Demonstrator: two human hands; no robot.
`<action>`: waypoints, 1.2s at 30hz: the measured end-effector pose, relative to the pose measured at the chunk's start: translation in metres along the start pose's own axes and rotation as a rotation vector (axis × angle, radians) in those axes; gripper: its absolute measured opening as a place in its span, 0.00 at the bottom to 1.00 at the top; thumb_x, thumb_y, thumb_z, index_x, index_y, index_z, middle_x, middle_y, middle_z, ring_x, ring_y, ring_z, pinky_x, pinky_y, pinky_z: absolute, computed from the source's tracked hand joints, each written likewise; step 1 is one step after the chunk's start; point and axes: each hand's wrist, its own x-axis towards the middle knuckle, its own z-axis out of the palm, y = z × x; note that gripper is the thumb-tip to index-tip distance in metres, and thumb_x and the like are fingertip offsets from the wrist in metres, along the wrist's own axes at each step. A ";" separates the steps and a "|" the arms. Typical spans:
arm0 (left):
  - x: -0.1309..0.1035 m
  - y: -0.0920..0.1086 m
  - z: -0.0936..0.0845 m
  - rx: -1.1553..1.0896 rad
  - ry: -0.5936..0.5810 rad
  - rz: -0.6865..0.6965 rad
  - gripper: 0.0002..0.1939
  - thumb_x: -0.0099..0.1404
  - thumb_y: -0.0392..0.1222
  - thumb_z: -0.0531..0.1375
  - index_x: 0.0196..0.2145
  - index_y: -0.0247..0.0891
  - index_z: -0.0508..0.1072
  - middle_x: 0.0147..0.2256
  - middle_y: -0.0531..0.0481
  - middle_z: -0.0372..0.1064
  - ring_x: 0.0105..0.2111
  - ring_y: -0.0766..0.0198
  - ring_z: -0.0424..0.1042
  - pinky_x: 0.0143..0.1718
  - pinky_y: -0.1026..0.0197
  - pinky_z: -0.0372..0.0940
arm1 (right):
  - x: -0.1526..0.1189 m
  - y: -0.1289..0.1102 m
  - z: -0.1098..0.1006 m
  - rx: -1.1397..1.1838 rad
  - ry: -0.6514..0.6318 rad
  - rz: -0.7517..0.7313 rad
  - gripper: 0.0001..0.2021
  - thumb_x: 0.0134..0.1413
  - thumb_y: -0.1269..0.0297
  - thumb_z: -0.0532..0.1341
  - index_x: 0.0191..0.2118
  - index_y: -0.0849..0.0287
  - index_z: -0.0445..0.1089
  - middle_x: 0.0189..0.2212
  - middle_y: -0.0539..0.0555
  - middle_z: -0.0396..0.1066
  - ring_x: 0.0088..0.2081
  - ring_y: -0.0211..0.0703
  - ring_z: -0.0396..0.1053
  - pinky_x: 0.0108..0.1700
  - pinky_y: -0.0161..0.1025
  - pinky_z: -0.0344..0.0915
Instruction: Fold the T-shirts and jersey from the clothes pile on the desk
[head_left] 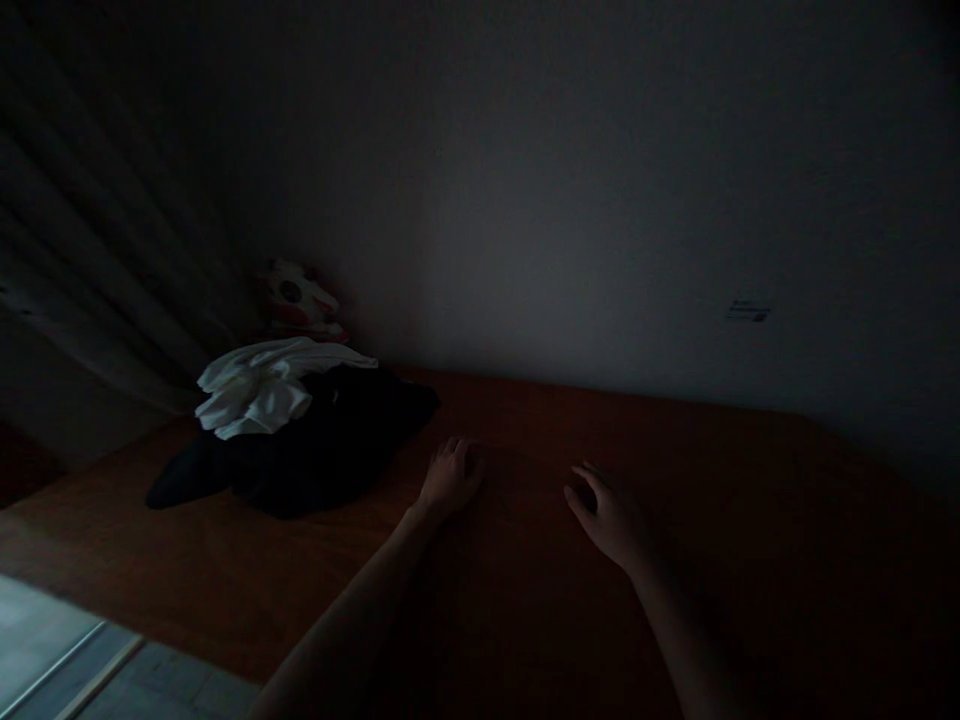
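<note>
Both my hands are over a reddish-brown surface (pixel 247 570) in dim light. My left hand (pixel 452 475) rests low with its fingers apart and loosely bent, holding nothing. To its left lies a pile of clothes: a crumpled white garment (pixel 259 390) on top of a black garment (pixel 322 460). A small gap separates the hand from the black cloth. Farther right, my right hand (pixel 609 515) has its thumb and fingers curved apart, with nothing between them. Whether its palm touches the surface is too dark to tell.
A red, white and black object (pixel 300 300) sits behind the pile against the wall (pixel 525 230). Pale curtains (pixel 90 220) hang at the left. The wall bears a small dark mark (pixel 748 311). Pale floor (pixel 172 680) shows below the surface's front left edge.
</note>
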 end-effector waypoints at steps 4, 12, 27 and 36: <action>-0.001 -0.001 0.000 -0.025 0.023 -0.018 0.15 0.70 0.43 0.56 0.51 0.36 0.70 0.50 0.38 0.71 0.51 0.49 0.71 0.54 0.47 0.65 | 0.000 0.002 0.001 -0.039 -0.015 0.005 0.23 0.63 0.49 0.54 0.51 0.58 0.75 0.56 0.64 0.72 0.58 0.59 0.69 0.61 0.59 0.63; -0.002 -0.002 0.000 -0.081 0.022 -0.033 0.15 0.69 0.43 0.57 0.52 0.37 0.69 0.50 0.39 0.71 0.51 0.51 0.71 0.54 0.49 0.65 | 0.000 0.012 0.006 -0.037 -0.023 -0.017 0.24 0.62 0.46 0.52 0.48 0.57 0.76 0.57 0.63 0.72 0.57 0.58 0.71 0.61 0.58 0.64; -0.010 0.000 -0.009 -0.267 0.141 -0.041 0.16 0.67 0.42 0.58 0.51 0.39 0.69 0.50 0.39 0.71 0.51 0.51 0.70 0.55 0.47 0.65 | -0.001 0.024 0.012 0.063 -0.044 0.043 0.26 0.58 0.40 0.53 0.47 0.54 0.75 0.57 0.63 0.72 0.59 0.61 0.69 0.62 0.62 0.62; 0.011 -0.009 -0.146 0.052 0.410 0.132 0.17 0.68 0.43 0.56 0.55 0.42 0.67 0.56 0.42 0.67 0.57 0.49 0.64 0.60 0.47 0.58 | -0.001 0.024 0.011 0.102 -0.047 0.069 0.27 0.56 0.38 0.53 0.45 0.53 0.77 0.56 0.62 0.73 0.58 0.62 0.70 0.61 0.62 0.64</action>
